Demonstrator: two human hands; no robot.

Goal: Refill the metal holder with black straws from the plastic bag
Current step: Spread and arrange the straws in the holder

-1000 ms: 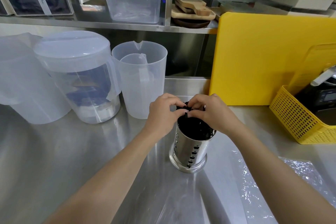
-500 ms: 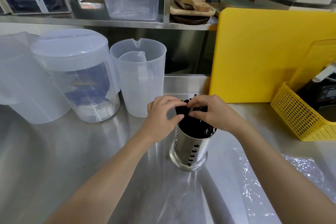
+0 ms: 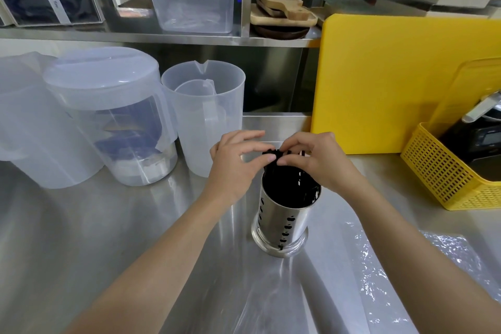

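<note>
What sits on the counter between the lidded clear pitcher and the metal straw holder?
In the head view, an open translucent measuring jug stands between the lidded pitcher and the metal holder, with the left hand reaching across in front of it.

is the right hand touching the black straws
Touching: the head view shows the right hand with fingertips pinching the tops of the black straws above the metal holder.

1. It looked like a commercial kitchen or drink-bar prep area: the worktop (image 3: 81, 225) and the shelf (image 3: 162, 36) above it were stainless steel.
2. Large translucent plastic pitchers (image 3: 208, 116) stood in a row at the back.
3. A yellow cutting board (image 3: 379, 84) leaned upright beside a yellow perforated basket (image 3: 444, 171).
4. Wooden boards (image 3: 282, 9) and a clip-lid container (image 3: 192, 0) sat on the shelf.
</note>
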